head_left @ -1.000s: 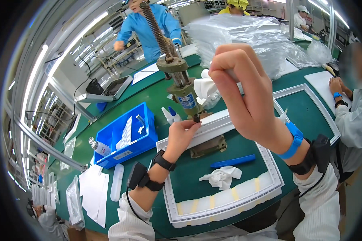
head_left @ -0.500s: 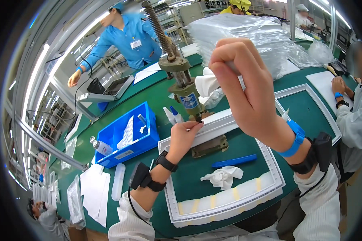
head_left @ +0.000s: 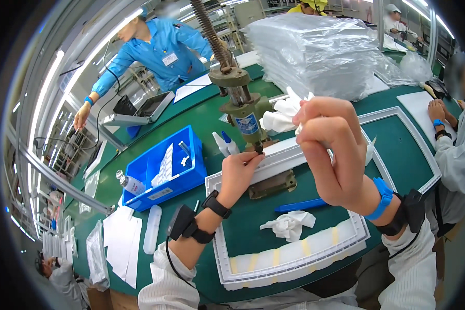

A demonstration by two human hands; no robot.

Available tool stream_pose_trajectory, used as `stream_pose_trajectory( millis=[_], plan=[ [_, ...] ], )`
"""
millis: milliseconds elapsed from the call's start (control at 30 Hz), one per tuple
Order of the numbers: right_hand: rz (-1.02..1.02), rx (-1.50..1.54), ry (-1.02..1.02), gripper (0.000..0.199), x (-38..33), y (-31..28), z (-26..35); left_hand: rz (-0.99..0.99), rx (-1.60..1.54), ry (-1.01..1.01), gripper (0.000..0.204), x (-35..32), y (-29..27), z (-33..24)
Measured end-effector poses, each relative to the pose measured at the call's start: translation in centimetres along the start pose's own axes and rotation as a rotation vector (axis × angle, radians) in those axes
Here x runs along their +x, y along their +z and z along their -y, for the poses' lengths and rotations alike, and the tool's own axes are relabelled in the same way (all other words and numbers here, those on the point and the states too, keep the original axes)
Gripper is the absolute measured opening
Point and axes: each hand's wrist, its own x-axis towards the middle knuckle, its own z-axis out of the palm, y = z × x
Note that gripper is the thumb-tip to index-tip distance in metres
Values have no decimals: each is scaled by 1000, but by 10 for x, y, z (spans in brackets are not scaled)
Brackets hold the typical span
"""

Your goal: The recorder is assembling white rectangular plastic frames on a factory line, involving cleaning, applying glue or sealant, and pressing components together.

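My left hand [head_left: 236, 173] is at the far edge of a white rectangular frame [head_left: 221, 253], thumb and forefinger pinched right at the dark tip of a green hand press [head_left: 247, 111]. Whatever sits between those fingertips is too small to make out. My right hand [head_left: 336, 150] is raised above the frame's far right part, fingers curled into a pinch. A tiny white bit shows at its fingertips, but I cannot tell its kind. Inside the frame lie a blue stick-like tool [head_left: 300, 205] and a crumpled white tissue [head_left: 289, 226]. White padding [head_left: 289, 256] with yellow strips lines the near side.
A blue divided bin [head_left: 163, 192] with a bottle stands left of the press, near white squeeze bottles [head_left: 223, 144]. Plastic-wrapped stacks [head_left: 315, 57] rise behind. Another white frame [head_left: 426, 155] lies at right, beside a co-worker's hands [head_left: 437, 112]. A person in blue [head_left: 155, 49] stands across.
My right hand has come down, its pinch now lower and in front of the white crumpled cloth by the press. My left hand stays at the press tip. The person in blue has lowered an arm.
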Motion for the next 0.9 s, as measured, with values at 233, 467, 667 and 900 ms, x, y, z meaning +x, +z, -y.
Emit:
stream_pose_trajectory(
  millis=[233, 467, 667, 900],
  plan=[
    [13, 23, 12, 8, -3, -2, 1, -24, -30, 34, 25, -1, 2, 1],
    [33, 14, 36, 3, 32, 0, -6, -17, -2, -33, 24, -1, 0, -1],
    [63, -7, 27, 6, 30, 0, -8, -34, -42, 2, 23, -4, 5, 2],
    [5, 1, 53, 8, 19, -6, 0, -15, -8, 3, 23, 3, 5, -4]
  ],
)
